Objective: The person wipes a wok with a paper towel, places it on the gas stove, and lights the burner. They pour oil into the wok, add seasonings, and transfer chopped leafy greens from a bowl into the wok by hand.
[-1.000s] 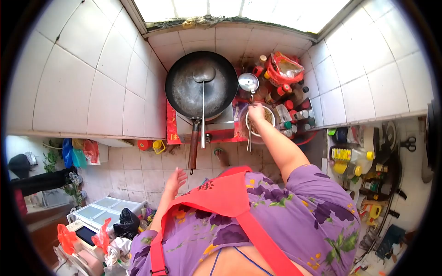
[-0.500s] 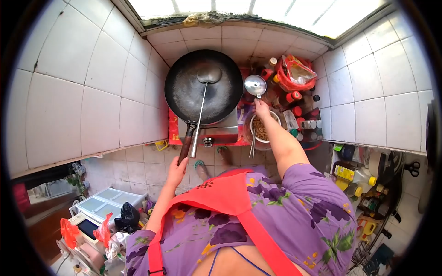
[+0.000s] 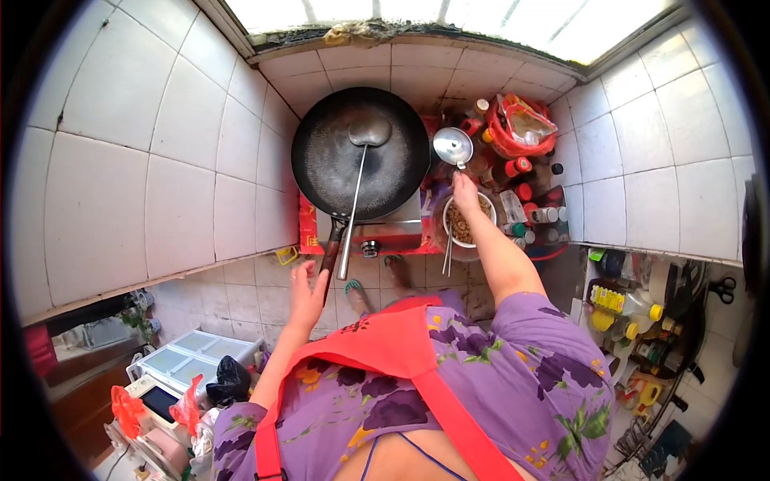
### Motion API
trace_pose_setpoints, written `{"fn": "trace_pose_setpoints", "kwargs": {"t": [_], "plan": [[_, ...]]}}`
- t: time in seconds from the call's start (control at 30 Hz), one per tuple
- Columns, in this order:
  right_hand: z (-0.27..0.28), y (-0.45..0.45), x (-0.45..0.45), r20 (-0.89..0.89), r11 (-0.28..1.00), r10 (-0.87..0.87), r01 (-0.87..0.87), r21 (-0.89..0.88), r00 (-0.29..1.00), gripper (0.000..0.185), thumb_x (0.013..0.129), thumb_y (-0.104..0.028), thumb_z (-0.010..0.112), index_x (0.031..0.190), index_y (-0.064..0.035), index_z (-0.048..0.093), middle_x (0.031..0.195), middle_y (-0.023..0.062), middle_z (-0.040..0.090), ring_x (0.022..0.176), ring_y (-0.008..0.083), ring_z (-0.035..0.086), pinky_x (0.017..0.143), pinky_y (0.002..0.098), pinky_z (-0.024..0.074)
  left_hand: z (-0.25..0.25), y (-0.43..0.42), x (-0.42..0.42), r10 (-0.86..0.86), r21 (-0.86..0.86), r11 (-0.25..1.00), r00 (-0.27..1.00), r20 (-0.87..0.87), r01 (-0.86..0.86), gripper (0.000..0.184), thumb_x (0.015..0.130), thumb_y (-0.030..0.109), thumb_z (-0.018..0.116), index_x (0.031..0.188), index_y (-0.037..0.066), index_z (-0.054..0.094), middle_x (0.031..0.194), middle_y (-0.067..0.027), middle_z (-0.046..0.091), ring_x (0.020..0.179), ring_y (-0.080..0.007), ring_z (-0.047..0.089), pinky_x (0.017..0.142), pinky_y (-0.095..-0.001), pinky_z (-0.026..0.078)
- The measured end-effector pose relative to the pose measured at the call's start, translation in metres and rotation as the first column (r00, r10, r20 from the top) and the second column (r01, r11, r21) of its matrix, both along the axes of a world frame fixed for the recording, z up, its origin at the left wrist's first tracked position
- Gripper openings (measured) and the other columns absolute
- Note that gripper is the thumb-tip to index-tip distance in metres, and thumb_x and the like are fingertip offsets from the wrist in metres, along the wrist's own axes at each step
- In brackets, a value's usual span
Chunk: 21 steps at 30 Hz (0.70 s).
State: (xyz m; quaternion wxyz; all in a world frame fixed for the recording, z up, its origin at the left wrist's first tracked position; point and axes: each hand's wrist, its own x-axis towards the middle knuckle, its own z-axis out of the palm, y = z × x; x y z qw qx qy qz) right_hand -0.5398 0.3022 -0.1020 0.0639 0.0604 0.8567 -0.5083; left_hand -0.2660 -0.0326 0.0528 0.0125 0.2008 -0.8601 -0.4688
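Observation:
A black wok (image 3: pixel 329 180) sits on the stove, with a long-handled metal wok spatula (image 3: pixel 358 172) resting inside it. My left hand (image 3: pixel 305 295) is beside the wok's dark handle (image 3: pixel 330 256), fingers apart and no longer wrapped around it. My right hand (image 3: pixel 466 196) grips the short tab of a small round metal container (image 3: pixel 453 146), just right of the wok's rim; its contents cannot be made out. Below my right forearm stands a white bowl (image 3: pixel 459 240) of brown food, with chopsticks (image 3: pixel 447 258) leaning in it.
Several bottles and jars (image 3: pixel 513 168) crowd the right side of the counter. Behind them is a red plastic bag (image 3: pixel 523 128). The stove (image 3: pixel 393 231) has a front knob. Tiled walls close in on left and right. Shelves with bottles (image 3: pixel 634 313) stand at lower right.
My left hand has let go of the wok handle and its fingers have opened. The whole view has shifted slightly; my right hand still holds the metal container.

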Motion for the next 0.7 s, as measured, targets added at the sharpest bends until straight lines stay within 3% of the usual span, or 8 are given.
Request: {"fn": "trace_pose_setpoints", "kwargs": {"t": [0.07, 0.13, 0.3, 0.37, 0.43, 0.5, 0.6, 0.7], "plan": [[0.013, 0.004, 0.004, -0.007, 1.0, 0.013, -0.013, -0.013, 1.0, 0.038, 0.095, -0.033, 0.045, 0.081, 0.0004, 0.054, 0.068, 0.0112, 0.055, 0.065, 0.0231, 0.054, 0.064, 0.0347, 0.0431, 0.032, 0.008, -0.02, -0.07, -0.254, 0.967, 0.982, -0.173, 0.024, 0.044, 0.085, 0.026, 0.065, 0.117, 0.002, 0.047, 0.082, -0.0029, 0.056, 0.073, -0.0157, 0.054, 0.066, -0.0291, 0.046], [0.028, 0.007, 0.01, -0.061, 0.999, 0.034, -0.035, -0.009, 0.998, 0.036, 0.095, -0.031, 0.045, 0.085, 0.0025, 0.056, 0.069, 0.0153, 0.057, 0.066, 0.0265, 0.056, 0.065, 0.0369, 0.0434, 0.064, 0.028, -0.042, -0.067, -0.093, 0.993, 0.996, 0.057, 0.073, 0.054, 0.078, 0.028, 0.07, 0.118, 0.0, 0.046, 0.085, -0.0102, 0.058, 0.078, -0.0247, 0.058, 0.072, -0.0358, 0.048], [0.066, 0.017, 0.028, -0.086, 0.999, 0.013, -0.017, -0.048, 0.996, 0.035, 0.095, -0.031, 0.045, 0.085, 0.0017, 0.055, 0.069, 0.0133, 0.055, 0.066, 0.0242, 0.053, 0.065, 0.0357, 0.0424, 0.057, 0.041, -0.072, -0.162, -0.144, 0.964, 0.926, 0.341, 0.222, 0.06, 0.072, 0.026, 0.074, 0.12, 0.001, 0.046, 0.081, -0.0119, 0.061, 0.078, -0.0293, 0.062, 0.072, -0.0396, 0.049], [0.078, 0.025, 0.038, -0.113, 0.997, 0.013, -0.022, -0.078, 0.994, 0.032, 0.097, -0.029, 0.044, 0.078, -0.004, 0.052, 0.064, -0.0022, 0.046, 0.059, 0.0084, 0.042, 0.055, 0.0249, 0.0356, 0.058, 0.039, -0.074, -0.224, -0.14, 0.944, 0.892, 0.392, 0.298, 0.052, 0.076, 0.026, 0.068, 0.117, 0.0, 0.047, 0.083, -0.013, 0.063, 0.08, -0.0314, 0.063, 0.073, -0.0412, 0.049], [0.093, 0.031, 0.046, -0.106, 0.993, 0.02, -0.031, -0.111, 0.994, 0.032, 0.097, -0.028, 0.044, 0.078, -0.0039, 0.052, 0.064, -0.0025, 0.046, 0.059, 0.0076, 0.042, 0.055, 0.0244, 0.0355, 0.043, 0.035, -0.072, -0.23, -0.198, 0.926, 0.895, 0.382, 0.322, 0.049, 0.079, 0.025, 0.064, 0.117, 0.0, 0.047, 0.083, -0.0132, 0.063, 0.077, -0.0307, 0.063, 0.071, -0.0408, 0.049], [0.11, 0.035, 0.055, -0.089, 0.999, 0.036, -0.038, -0.017, 0.995, 0.034, 0.095, -0.03, 0.046, 0.086, 0.001, 0.056, 0.069, 0.014, 0.055, 0.065, 0.0274, 0.054, 0.064, 0.0371, 0.0427, 0.027, 0.035, -0.071, -0.234, -0.257, 0.904, 0.898, 0.373, 0.343, 0.046, 0.081, 0.024, 0.059, 0.118, -0.001, 0.047, 0.083, -0.0133, 0.063, 0.075, -0.0299, 0.063, 0.069, -0.0404, 0.049], [0.133, 0.043, 0.07, -0.095, 0.999, 0.05, -0.05, 0.002, 0.994, 0.032, 0.094, -0.029, 0.047, 0.089, 0.0014, 0.057, 0.072, 0.0162, 0.057, 0.068, 0.0295, 0.055, 0.065, 0.0375, 0.0431, 0.005, 0.033, -0.062, -0.146, -0.228, 0.946, 0.93, 0.337, 0.231, 0.04, 0.083, 0.022, 0.052, 0.115, -0.002, 0.048, 0.089, -0.019, 0.063, 0.079, -0.0331, 0.064, 0.074, -0.0423, 0.049], [0.168, 0.046, 0.083, -0.075, 0.998, 0.064, -0.063, 0.019, 0.995, 0.03, 0.094, -0.027, 0.048, 0.091, 0.0018, 0.057, 0.073, 0.0178, 0.057, 0.068, 0.0306, 0.055, 0.065, 0.0375, 0.0432, 0.012, 0.017, -0.057, -0.165, -0.117, 0.98, 0.986, -0.001, 0.164, 0.031, 0.088, 0.02, 0.05, 0.111, 0.0, 0.049, 0.079, -0.0118, 0.06, 0.064, -0.0231, 0.06, 0.06, -0.0342, 0.048]]}}
